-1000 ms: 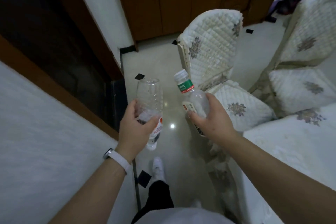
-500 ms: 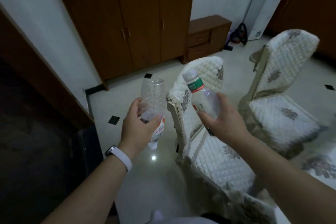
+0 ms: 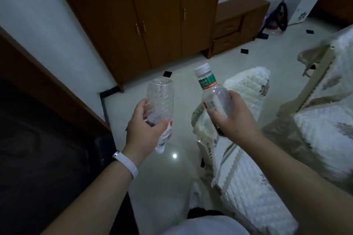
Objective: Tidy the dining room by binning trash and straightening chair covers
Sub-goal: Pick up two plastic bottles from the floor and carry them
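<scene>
My left hand (image 3: pixel 143 129) grips a clear plastic bottle (image 3: pixel 160 97) with a red-and-white label, held upside down with its base pointing up. A second clear bottle (image 3: pixel 212 91), with a white cap and a green-and-red label, is upright and tilted left in my right hand (image 3: pixel 232 120). Both hands are held out at chest height above the pale tiled floor. Just below my right hand stands a chair with a white quilted cover (image 3: pixel 246 89); its cover hangs loose and rumpled at the backrest. A second covered chair (image 3: pixel 324 120) stands to the right.
A brown wooden cabinet (image 3: pixel 145 17) lines the far wall, with a low drawer unit (image 3: pixel 236 23) beside it. A dark doorway with a wooden frame (image 3: pixel 47 86) is on the left. A red-and-black bag (image 3: pixel 277 19) lies on the floor at the far right.
The view has swung down and a little left, closer to the cabinet and the near chair. Both hands keep the same grip on their bottles, held out in front.
</scene>
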`<state>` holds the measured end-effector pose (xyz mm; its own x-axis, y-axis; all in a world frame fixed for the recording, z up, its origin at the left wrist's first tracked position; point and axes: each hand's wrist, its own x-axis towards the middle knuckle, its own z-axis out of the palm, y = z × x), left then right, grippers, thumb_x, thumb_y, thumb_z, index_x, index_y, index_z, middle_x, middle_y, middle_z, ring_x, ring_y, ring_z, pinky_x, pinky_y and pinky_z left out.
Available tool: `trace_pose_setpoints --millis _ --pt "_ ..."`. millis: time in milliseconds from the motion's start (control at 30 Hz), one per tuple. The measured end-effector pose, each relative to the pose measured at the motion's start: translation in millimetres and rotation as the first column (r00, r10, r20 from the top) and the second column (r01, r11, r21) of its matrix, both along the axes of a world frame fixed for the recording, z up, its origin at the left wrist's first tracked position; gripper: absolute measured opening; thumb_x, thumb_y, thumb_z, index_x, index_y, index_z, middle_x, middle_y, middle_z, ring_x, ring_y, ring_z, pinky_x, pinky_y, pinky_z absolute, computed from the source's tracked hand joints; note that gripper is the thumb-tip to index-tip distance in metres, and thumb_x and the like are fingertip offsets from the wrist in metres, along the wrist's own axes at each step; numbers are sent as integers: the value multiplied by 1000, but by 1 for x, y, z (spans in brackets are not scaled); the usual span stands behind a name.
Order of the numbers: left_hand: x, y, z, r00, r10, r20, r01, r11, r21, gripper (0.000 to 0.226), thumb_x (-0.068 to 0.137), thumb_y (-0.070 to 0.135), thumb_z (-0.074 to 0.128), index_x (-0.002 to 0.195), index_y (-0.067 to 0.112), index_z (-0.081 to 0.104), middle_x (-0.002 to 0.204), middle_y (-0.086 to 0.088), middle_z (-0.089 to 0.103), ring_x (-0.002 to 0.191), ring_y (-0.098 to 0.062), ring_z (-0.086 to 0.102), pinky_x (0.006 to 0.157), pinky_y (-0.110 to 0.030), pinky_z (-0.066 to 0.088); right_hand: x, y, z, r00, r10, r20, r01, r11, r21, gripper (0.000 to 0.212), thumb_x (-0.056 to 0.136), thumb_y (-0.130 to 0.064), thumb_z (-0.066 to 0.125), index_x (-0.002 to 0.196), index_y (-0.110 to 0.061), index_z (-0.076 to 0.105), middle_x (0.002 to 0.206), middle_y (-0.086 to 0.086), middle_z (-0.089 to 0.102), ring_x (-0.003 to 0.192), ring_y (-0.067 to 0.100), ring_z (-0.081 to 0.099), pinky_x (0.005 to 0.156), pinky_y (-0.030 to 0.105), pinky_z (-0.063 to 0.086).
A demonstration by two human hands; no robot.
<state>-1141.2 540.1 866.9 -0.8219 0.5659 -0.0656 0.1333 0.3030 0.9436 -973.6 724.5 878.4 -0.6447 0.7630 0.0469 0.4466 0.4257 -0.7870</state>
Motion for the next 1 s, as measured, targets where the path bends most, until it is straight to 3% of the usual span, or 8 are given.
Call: trace_pose_setpoints --millis 100,300,467,633,767,833,900,1000 --pt "-34 11 9 998 32 -48 -33 999 -26 69 77 25 83 135 34 47 123 22 58 110 -1 60 96 -39 55 -40 17 -3 999 46 -14 -46 998 -35 48 84 -42 72 123 -37 44 109 -17 52 95 0 52 71 12 38" --pt "-88 30 19 993 81 -82 -84 996 -34 72 76 30 85 137 35 47 128 15 60 115 -7 60 95 -41 55 -99 44 -2 996 89 -25 -90 994 -58 46 81 -45 74 111 -45 38 98 -23 51 88 -5 54 65 20 48" --pt "-134 49 21 996 66 -62 -68 997 -28 68 77 28 83 134 39 47 127 17 59 114 -6 60 94 -41 56 -137 61 -5 996 84 18 -83 994 -69 48 83 -44 73 114 -42 37 99 -21 48 86 -1 51 66 13 38" --pt "-196 69 16 999 -11 -43 10 999 -36 63 79 28 82 127 46 46 119 25 60 110 -1 60 90 -34 56 -183 72 -14 998 20 54 -16 997 -74 48 83 -49 71 118 -44 39 110 -17 54 99 4 55 78 27 47" --pt "-260 81 13 996 -78 -39 77 997 -22 61 81 27 79 130 40 46 119 25 57 110 -2 58 85 -28 54 -229 76 -14 995 -67 78 72 996 -59 55 82 -46 73 127 -34 43 108 -15 54 92 3 55 68 18 42" --pt "-294 87 15 993 -119 -22 118 993 -12 63 81 26 80 134 37 46 120 22 59 107 -1 60 82 -24 55 -254 76 -10 988 -130 88 135 989 -55 52 83 -44 73 125 -34 44 106 -13 56 82 -1 57 58 10 39" --pt "-328 94 16 988 -154 -10 154 988 15 64 81 26 80 133 37 46 118 22 61 105 1 62 82 -22 55 -283 76 -5 981 -169 90 174 984 -47 50 83 -44 73 122 -35 43 104 -12 55 75 -5 56 50 10 40" --pt "-373 105 17 979 -205 -2 205 978 21 67 80 26 81 136 33 46 121 19 62 106 -2 63 86 -28 56 -318 79 1 972 -222 78 225 974 -28 53 82 -44 73 125 -31 44 102 -16 54 82 -1 57 57 15 40"
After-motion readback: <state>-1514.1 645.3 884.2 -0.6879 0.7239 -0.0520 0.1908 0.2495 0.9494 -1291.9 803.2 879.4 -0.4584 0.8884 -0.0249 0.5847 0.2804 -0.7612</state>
